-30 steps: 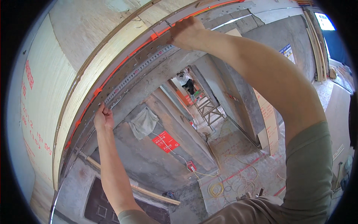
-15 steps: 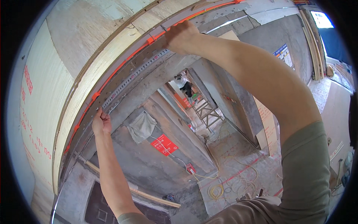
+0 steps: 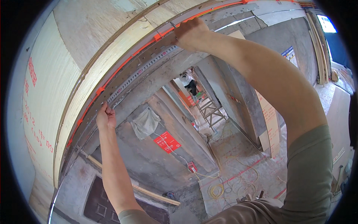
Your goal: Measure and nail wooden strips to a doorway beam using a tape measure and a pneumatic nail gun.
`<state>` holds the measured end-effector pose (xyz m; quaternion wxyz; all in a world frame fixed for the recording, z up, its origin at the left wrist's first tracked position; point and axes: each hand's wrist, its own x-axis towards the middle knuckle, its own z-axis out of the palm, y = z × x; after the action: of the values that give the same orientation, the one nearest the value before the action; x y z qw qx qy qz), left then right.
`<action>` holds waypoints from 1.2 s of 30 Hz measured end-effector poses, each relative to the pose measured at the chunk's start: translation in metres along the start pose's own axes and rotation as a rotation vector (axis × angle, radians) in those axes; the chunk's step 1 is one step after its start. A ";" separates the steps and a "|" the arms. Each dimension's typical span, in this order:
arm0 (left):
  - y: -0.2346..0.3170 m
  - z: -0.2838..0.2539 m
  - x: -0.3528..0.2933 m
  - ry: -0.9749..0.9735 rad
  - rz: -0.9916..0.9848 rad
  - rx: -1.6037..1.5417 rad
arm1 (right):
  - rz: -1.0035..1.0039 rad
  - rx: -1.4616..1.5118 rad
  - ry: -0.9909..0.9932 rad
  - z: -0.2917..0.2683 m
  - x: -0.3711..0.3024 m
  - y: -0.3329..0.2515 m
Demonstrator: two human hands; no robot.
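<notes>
A tape measure's white blade [image 3: 146, 66] is stretched along the underside of a grey beam overhead, its number marks facing me. My left hand [image 3: 106, 116], raised at the left, is closed in a pinch at the lower-left end of the visible blade. Higher and to the right, my right hand [image 3: 192, 34] is closed round the other end; its fingers hide the tape's case, if it is there. An orange conduit [image 3: 100, 90] held by clips runs beside the blade, close to both hands.
Plywood panels [image 3: 41, 93] cover the surface at upper left. Below are a dark panelled door [image 3: 102, 203], a red sheet [image 3: 167, 142] on the wall, and coiled yellow cable [image 3: 216, 191] on the floor. Through the doorway stand a wooden trestle [image 3: 210, 112] and another person [image 3: 191, 85].
The whole view has shifted slightly, so both hands and the beam appear a little farther right. Both hands keep their grip on the tape measure.
</notes>
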<state>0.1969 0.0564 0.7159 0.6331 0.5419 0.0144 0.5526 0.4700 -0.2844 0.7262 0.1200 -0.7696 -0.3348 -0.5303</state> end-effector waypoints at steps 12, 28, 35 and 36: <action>-0.001 0.003 -0.002 0.001 0.009 -0.023 | -0.013 -0.002 -0.011 -0.008 -0.001 -0.001; -0.004 0.000 0.003 0.048 0.019 -0.028 | -0.015 0.005 -0.023 -0.013 -0.001 -0.001; -0.004 -0.002 0.002 -0.020 0.023 -0.028 | -0.010 0.036 -0.124 -0.005 0.005 0.000; -0.002 -0.002 0.001 -0.008 0.012 -0.017 | -0.001 0.053 -0.080 -0.004 0.005 0.000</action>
<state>0.1978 0.0586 0.7141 0.6344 0.5386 0.0038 0.5545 0.4679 -0.2847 0.7323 0.1263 -0.7866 -0.3537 -0.4901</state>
